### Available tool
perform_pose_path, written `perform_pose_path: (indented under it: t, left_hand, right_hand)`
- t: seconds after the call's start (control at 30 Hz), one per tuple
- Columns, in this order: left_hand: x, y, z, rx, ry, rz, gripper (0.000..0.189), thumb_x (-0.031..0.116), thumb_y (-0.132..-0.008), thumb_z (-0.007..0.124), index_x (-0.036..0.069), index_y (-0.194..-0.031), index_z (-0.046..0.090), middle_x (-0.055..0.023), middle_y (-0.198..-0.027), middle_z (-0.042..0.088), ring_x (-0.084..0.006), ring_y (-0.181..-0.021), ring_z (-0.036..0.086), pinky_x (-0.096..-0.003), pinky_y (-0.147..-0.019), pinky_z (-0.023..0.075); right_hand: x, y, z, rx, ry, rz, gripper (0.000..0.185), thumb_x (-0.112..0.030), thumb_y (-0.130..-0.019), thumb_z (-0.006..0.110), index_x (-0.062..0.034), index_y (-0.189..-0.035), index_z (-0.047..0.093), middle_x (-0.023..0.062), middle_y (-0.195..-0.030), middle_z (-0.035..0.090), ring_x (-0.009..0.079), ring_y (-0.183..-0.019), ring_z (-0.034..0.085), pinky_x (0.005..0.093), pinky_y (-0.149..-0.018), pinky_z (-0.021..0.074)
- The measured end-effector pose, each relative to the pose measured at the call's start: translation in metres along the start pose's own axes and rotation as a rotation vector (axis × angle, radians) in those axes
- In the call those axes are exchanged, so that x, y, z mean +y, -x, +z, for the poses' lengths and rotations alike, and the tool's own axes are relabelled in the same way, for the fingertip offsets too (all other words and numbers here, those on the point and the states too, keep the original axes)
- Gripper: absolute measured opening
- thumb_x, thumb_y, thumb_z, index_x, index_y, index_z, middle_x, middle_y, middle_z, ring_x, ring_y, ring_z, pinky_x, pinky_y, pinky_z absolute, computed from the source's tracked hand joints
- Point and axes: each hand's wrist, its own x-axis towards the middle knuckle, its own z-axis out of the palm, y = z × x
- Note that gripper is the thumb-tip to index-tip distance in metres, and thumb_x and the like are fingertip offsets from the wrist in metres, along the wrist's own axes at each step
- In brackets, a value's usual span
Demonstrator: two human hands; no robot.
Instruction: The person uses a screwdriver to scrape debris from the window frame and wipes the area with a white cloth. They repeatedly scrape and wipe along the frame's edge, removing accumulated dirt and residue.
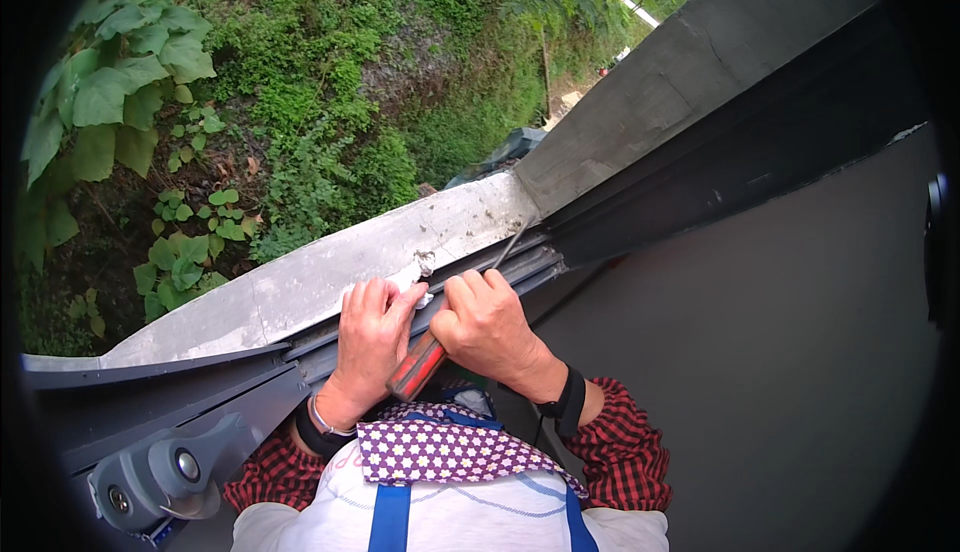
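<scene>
My right hand [487, 323] grips a screwdriver [420, 366] with a red and black handle; its metal shaft points up and right toward the corner of the window track [517, 259]. Beside it, my left hand [375, 338] pinches a crumpled white cloth or tissue [409, 274] at the track's outer edge. Part of that white piece is hidden by my fingers. Bits of dirt lie on the concrete sill [337, 267] near the corner.
A dark window frame [675, 162] and a concrete wall edge [637, 94] rise at the right. At lower left is a grey sash with a latch or handle fitting [161, 473]. Green plants [322, 86] cover the slope outside. A grey wall [750, 342] stands at the right.
</scene>
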Motion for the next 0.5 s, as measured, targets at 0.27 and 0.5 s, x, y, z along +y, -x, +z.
perform_pose_path:
  t: [0.27, 0.5]
  left_hand:
    - [0.003, 0.000, -0.003, 0.011, 0.048, -0.023, 0.031, 0.003, -0.086, 0.066, 0.008, -0.116, 0.069, -0.0113, -0.094, 0.054, -0.0303, -0.089, 0.054, -0.0410, -0.080, 0.0425]
    - [0.005, -0.001, -0.004, 0.019, 0.057, -0.053, 0.028, 0.004, -0.086, 0.069, 0.011, -0.112, 0.070, -0.0108, -0.092, 0.054, -0.0313, -0.088, 0.053, -0.0416, -0.078, 0.0427]
  right_hand:
    - [0.019, 0.010, -0.022, 0.304, -0.336, 0.264, 0.030, 0.004, -0.077, 0.067, -0.0029, -0.062, 0.042, 0.0100, -0.064, 0.049, 0.0286, -0.052, 0.052, 0.0381, -0.048, 0.0420]
    - [0.042, 0.030, -0.043, 0.606, -0.601, 0.848, 0.017, -0.009, -0.097, 0.064, -0.0016, -0.082, 0.063, 0.0045, -0.074, 0.067, 0.0094, -0.064, 0.058, 0.0260, -0.061, 0.0471]
